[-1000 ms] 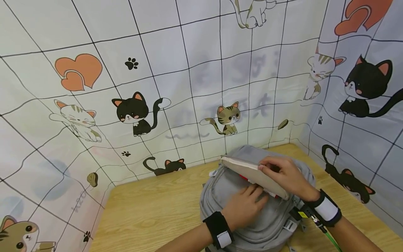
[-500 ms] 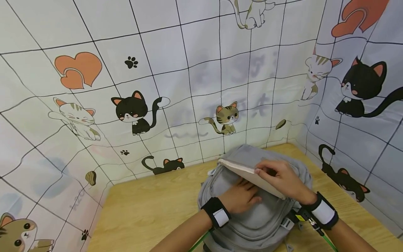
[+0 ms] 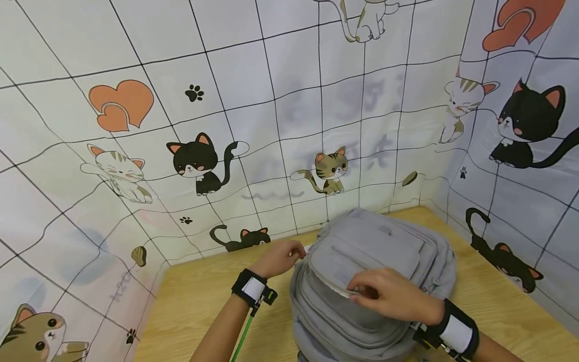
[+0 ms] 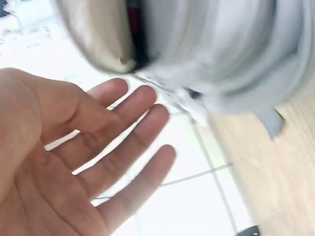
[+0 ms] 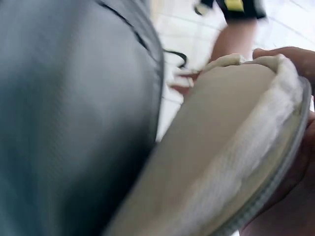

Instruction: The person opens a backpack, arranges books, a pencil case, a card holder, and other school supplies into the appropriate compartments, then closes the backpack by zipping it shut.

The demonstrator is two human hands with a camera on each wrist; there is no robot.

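A grey backpack [image 3: 389, 241] lies on the wooden table. My right hand [image 3: 393, 296] pinches the edge of its front pocket flap [image 3: 327, 284] between thumb and fingers. Seen from the right wrist, the flap's beige lining [image 5: 211, 113] with a pale padded edge stands away from the grey pocket front [image 5: 93, 108]. My left hand [image 3: 278, 259] is at the backpack's left side, near the flap's end, holding nothing. Its fingers [image 4: 142, 130] are spread and loosely bent in the left wrist view. A bit of red shows in the dark gap under the flap; the rest inside is hidden.
The wooden table [image 3: 217, 301] extends left of the backpack. A cat-printed, grid-lined cloth [image 3: 253, 125] hangs close behind and along both sides. Each wrist wears a black strap with a camera; a green cable [image 3: 242, 337] runs from the left one.
My left hand has come out from under the flap and moved left, beside the backpack. My right hand still grips the flap, which now sits lower over the pocket.
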